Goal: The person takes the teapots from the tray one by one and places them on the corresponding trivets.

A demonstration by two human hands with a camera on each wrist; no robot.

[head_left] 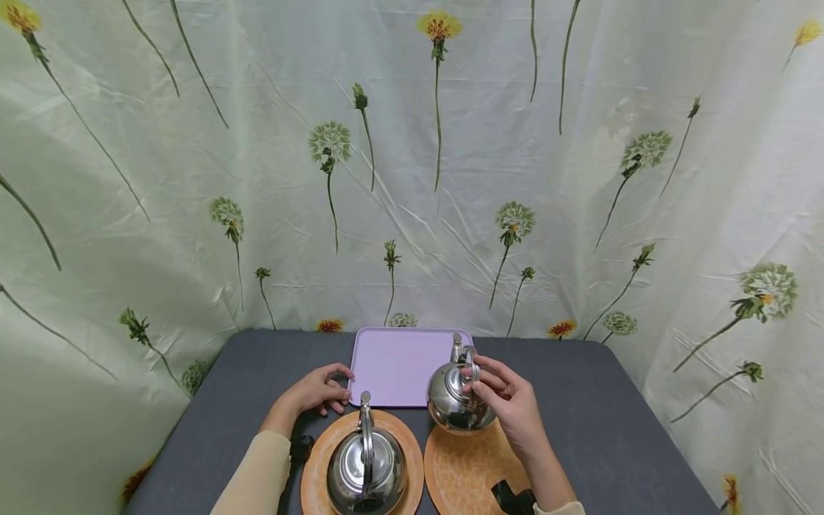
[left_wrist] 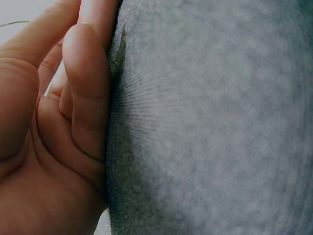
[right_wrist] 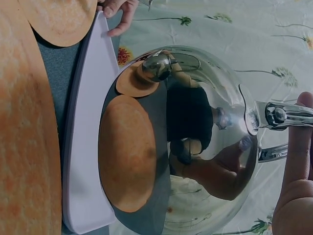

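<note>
My right hand (head_left: 511,400) grips the handle of a shiny steel kettle (head_left: 447,404), held up over the front right corner of a lilac tray (head_left: 393,365). In the right wrist view the kettle's round body (right_wrist: 215,73) fills the middle, and fingers pass under its handle (right_wrist: 288,115). At the tray's left edge rests my left hand (head_left: 315,390), fingertips right at the rim, fingers loosely bent. A second steel kettle (head_left: 389,468) stands on the left round orange mat (head_left: 315,458), its handle upright. The left wrist view shows mostly the palm (left_wrist: 54,186) beside grey cloth.
A right round orange mat (head_left: 463,465) lies below the raised kettle, beside the left one. Both mats and the tray lie on a dark grey table (head_left: 592,422). A white curtain (head_left: 277,164) printed with dandelions hangs behind and at both sides.
</note>
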